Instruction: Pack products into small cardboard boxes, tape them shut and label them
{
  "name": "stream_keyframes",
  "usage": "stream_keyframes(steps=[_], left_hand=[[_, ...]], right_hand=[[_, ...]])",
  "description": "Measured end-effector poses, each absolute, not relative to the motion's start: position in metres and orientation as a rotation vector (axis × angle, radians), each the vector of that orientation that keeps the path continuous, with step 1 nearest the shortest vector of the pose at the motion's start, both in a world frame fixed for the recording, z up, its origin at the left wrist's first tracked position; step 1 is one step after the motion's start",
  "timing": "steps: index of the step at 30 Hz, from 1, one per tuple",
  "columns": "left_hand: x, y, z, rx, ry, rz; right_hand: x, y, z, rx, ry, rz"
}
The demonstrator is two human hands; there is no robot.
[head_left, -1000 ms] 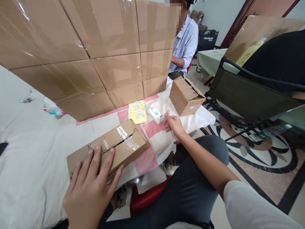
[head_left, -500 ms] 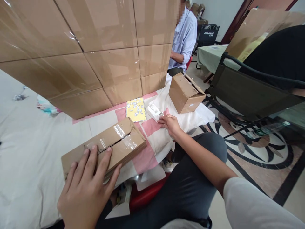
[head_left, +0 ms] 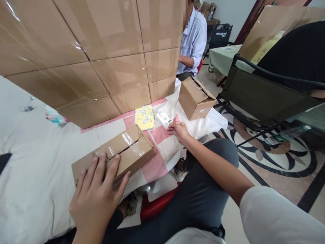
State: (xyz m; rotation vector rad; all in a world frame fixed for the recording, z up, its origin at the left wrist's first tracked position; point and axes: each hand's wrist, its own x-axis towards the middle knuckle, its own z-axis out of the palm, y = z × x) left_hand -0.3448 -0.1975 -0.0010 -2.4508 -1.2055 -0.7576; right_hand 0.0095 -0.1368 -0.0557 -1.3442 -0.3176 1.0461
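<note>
My left hand point(head_left: 99, 193) lies with spread fingers on top of a long, flat cardboard box point(head_left: 127, 145), whose lid seam is torn and has bits of clear tape. My right hand point(head_left: 179, 130) reaches to a small white device point(head_left: 164, 119) with a dark little display, its fingertips closed at the device's near right corner. The device rests on the pink and white cloth. Just left of it lies a yellow sheet point(head_left: 144, 117) printed with small pale shapes.
A tall wall of taped cardboard boxes point(head_left: 116, 51) stands behind the sheet. At the right edge of the cloth sits a cardboard box point(head_left: 195, 100) with parted flaps. A person in a light blue shirt point(head_left: 195, 37) sits beyond; a dark folding chair point(head_left: 261, 91) stands at right.
The camera view has shifted slightly. My left hand stays on the long box, and my right hand stays at the white device, which sits slightly differently under my fingertips.
</note>
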Motion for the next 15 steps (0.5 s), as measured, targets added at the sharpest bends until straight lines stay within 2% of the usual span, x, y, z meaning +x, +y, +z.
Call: stream_keyframes(steps=[8,15], left_hand=[[-0.340,-0.193,0.001,-2.423,-1.146,-0.789],[-0.335,-0.183,0.013,-2.365,-1.016,-0.861]], right_hand=[[0.005,-0.142,-0.055,-1.309,-0.368,0.969],[-0.016,-0.159,-0.023,-1.120,-0.631,0.805]])
